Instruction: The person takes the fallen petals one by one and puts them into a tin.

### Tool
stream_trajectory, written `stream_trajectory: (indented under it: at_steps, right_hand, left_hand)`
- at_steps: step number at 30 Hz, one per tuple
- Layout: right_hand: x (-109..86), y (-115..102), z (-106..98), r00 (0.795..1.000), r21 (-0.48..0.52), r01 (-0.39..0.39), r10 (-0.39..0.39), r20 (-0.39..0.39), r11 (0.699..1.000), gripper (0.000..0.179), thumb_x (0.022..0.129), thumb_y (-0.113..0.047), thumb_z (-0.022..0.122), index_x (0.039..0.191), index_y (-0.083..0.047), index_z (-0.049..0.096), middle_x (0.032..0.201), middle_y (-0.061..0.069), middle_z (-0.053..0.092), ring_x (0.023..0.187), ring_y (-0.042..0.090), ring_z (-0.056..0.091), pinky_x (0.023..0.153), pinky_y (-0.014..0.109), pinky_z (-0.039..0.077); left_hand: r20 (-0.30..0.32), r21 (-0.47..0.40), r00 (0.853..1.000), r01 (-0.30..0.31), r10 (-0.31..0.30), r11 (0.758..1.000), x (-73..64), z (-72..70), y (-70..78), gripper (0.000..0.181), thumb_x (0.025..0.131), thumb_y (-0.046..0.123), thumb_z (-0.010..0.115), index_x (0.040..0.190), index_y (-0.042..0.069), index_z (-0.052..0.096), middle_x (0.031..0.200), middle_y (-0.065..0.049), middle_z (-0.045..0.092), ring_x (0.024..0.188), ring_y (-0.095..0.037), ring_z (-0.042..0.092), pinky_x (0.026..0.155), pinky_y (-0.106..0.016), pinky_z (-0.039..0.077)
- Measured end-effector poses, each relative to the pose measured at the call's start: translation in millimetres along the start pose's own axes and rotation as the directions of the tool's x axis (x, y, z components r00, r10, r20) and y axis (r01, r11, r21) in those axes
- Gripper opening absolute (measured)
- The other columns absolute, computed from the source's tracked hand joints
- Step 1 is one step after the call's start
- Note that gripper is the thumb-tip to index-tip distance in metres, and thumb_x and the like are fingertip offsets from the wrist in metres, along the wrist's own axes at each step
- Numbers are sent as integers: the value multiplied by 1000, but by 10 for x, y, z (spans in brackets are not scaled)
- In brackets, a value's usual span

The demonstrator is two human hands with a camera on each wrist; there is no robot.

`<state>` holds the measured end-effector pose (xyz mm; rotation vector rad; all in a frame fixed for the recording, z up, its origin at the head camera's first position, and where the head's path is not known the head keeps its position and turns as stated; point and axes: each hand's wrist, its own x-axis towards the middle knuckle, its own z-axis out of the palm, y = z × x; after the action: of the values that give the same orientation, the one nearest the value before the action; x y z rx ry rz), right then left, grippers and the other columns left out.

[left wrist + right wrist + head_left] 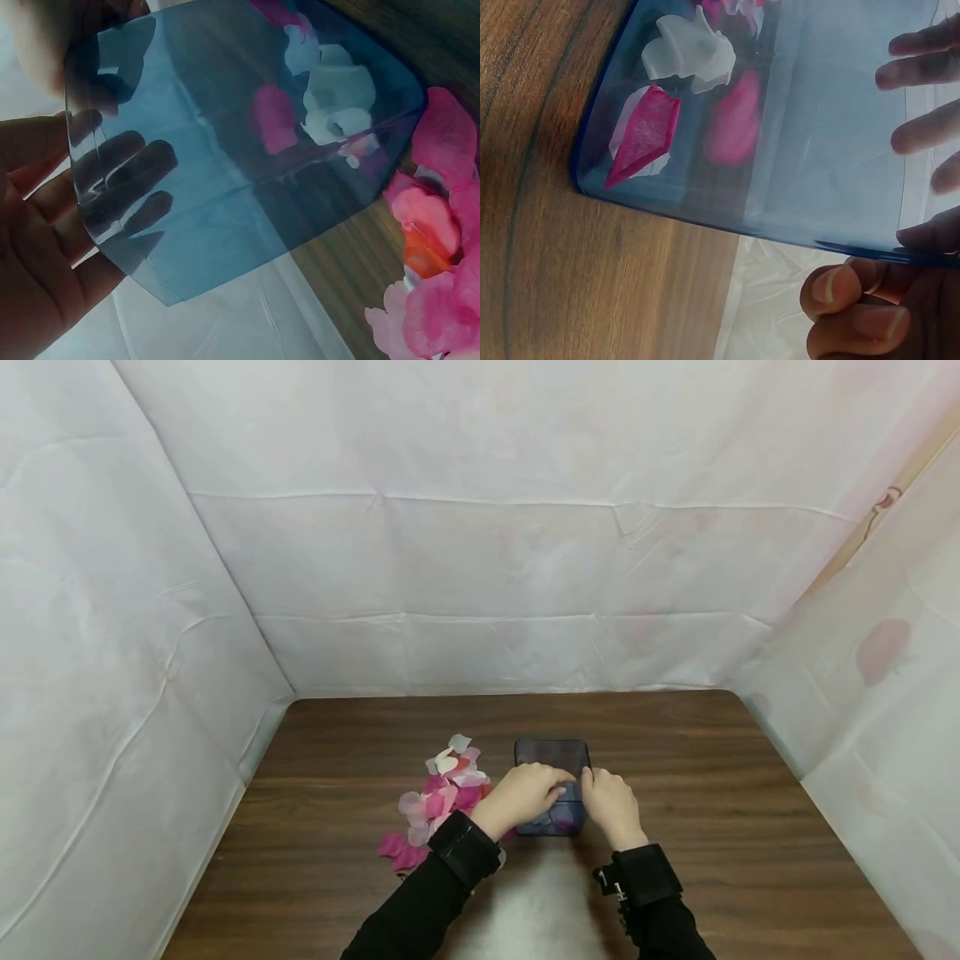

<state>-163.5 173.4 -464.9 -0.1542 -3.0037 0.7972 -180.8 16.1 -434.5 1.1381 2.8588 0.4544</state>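
Observation:
A translucent blue plastic container (552, 752) stands on the table with several white and pink petals (690, 52) inside, low down. One pink petal (274, 120) in it is blurred. My left hand (525, 793) is over the container's mouth, its fingers (150, 165) loosely extended and seen through the clear wall, with nothing visible in them. My right hand (611, 806) grips the container's right rim, its curled fingers (855, 311) against the outside wall. A loose pile of pink, white and orange petals (442, 793) lies left of the container, partly hidden by my left forearm.
The brown wood-grain table (360, 727) is enclosed by white sheeting (480, 560) at the back and both sides. A pale patch (540, 893) shows at the table's near middle, between my forearms.

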Motion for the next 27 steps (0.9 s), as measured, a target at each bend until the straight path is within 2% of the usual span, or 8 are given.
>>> stream_trajectory:
  at_steps: [3,7,11,14,19,22,24,27]
  right_hand:
    - [-3,-3,4,1000,3,1,-1,-5,1000,42,98,-22,36,91,7,66,95,30,66,83,46,63,64,53,48]
    - [5,13,22,1000,9,4,-4,-13,1000,43,98,-23,35,86,6,65,95,31,66,85,47,63,67,55,48]
    - [14,23,30,1000,17,14,-14,-15,1000,42,98,-22,35,79,3,63,93,30,66,84,47,63,66,54,47]
    - [22,26,30,1000,19,19,-18,-10,1000,42,98,-22,35,70,-1,57,79,24,64,75,40,64,62,50,46]
    - [23,44,33,1000,17,5,-5,11,1000,42,99,-23,33,63,-6,46,61,8,46,60,23,51,57,38,40]
    - [14,45,31,1000,25,-7,7,31,1000,42,100,-23,33,62,-8,41,57,4,38,55,19,44,54,32,35]
    - [11,43,28,999,32,-11,10,38,999,42,100,-23,33,61,-9,40,56,3,35,54,18,41,52,30,32]
    - [13,41,30,999,43,-12,10,45,999,42,100,-23,32,61,-9,39,56,3,34,52,18,40,51,29,31]
  left_hand:
    - [-38,2,999,-19,19,1000,-57,-7,2,24,94,21,58,116,19,67,110,5,70,98,-9,66,80,-22,53]
    - [-142,-11,989,-34,32,999,-185,-59,-27,21,94,23,57,111,19,68,106,5,70,98,-9,65,81,-23,52]
    - [-293,-52,956,-24,7,998,-399,-106,-181,15,91,19,61,103,15,69,97,2,69,89,-11,65,77,-26,52]
    - [-348,-80,935,39,-64,996,-646,-93,-384,14,88,17,65,101,12,68,93,-1,65,84,-14,63,72,-28,51]
    - [-306,-108,924,207,-231,972,-1144,56,-704,34,83,17,71,115,9,61,101,-7,58,84,-17,57,71,-33,52]
    - [-300,-80,912,270,-281,960,-1400,169,-825,36,78,14,75,111,8,62,98,-6,56,82,-16,55,68,-33,50]
    - [-268,-64,913,302,-308,951,-1539,234,-881,34,75,13,78,105,8,64,94,-6,55,80,-17,55,64,-34,49]
    - [-163,-63,930,324,-330,944,-1698,334,-942,36,68,14,82,98,7,64,94,-7,55,82,-22,56,63,-39,49]
